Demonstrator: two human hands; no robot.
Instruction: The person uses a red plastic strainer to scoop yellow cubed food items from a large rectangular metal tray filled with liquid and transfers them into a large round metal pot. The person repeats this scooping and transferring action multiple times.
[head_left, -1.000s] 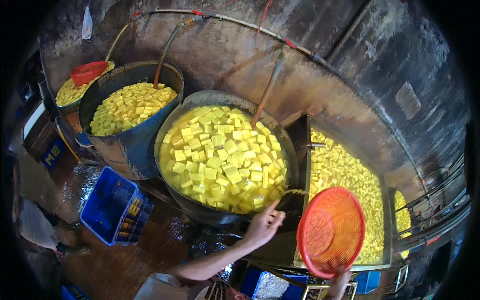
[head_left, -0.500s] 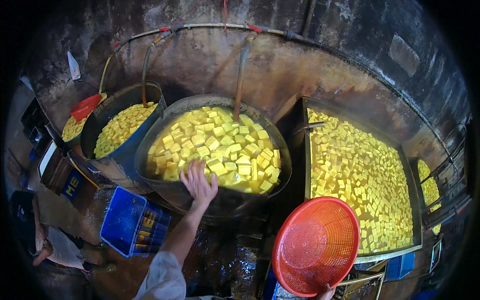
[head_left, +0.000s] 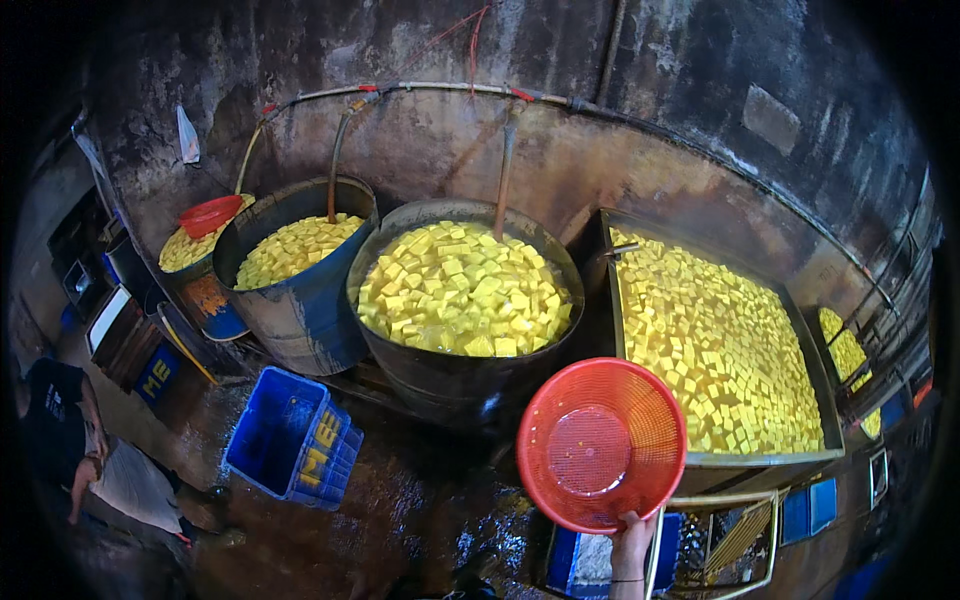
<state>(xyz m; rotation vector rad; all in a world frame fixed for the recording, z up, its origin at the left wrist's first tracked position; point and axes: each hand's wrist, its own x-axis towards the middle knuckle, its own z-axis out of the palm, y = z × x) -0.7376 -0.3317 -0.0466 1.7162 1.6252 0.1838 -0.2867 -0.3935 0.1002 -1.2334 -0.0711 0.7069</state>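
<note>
My right hand [head_left: 630, 545] grips the near rim of a red plastic colander [head_left: 640, 430], its fingers closed over the edge. The colander is tilted so that I see down into it, and no blocks lie inside. It hangs in front of a large rectangular tank [head_left: 760, 459], overlapping its near left corner. Beyond it to the left stands a round dark vat [head_left: 440, 380] full of liquid and yellow blocks [head_left: 465, 285]. My left hand is out of view.
Left of the round vat stand another vat [head_left: 305, 330] and a smaller drum carrying a red basin [head_left: 210, 216]. A blue crate [head_left: 270, 430] sits on the wet floor. Pipes run along the wall into the vats. Another person [head_left: 100, 450] stands at far left.
My left hand, which was over the near edge of the round vat, has gone out of view. The colander has shifted left and up, showing more of my right hand. The view has also shifted.
</note>
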